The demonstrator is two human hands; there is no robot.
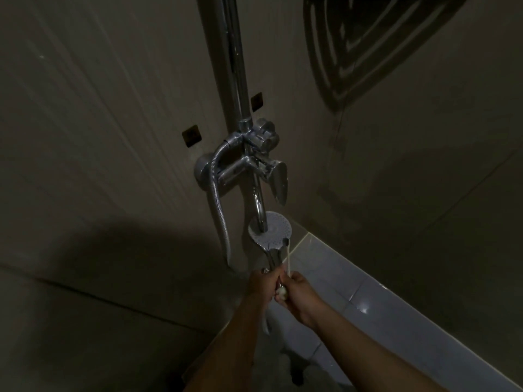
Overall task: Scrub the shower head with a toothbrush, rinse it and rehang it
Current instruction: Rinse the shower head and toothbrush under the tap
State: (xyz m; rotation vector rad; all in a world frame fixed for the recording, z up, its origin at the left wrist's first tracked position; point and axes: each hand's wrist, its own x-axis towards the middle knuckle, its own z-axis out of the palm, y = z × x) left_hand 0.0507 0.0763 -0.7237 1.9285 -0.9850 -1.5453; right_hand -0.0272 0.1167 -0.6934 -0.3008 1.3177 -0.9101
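The round chrome shower head (273, 232) faces up at me, its pale spray face just below the tap spout (259, 210). My left hand (261, 284) grips its chrome handle from the left. My right hand (295, 291) holds a pale toothbrush (287, 257) whose bristle end touches the right lower rim of the spray face. The two hands are close together, almost touching. The metal hose (219, 210) loops down from the mixer to the handle.
The chrome mixer valve (254, 165) with its lever and the vertical riser pipe (235, 66) stand on the tiled wall above. A dark wire corner shelf (368, 46) hangs at the upper right. Pale floor tiles (382, 306) lie below right. The room is dim.
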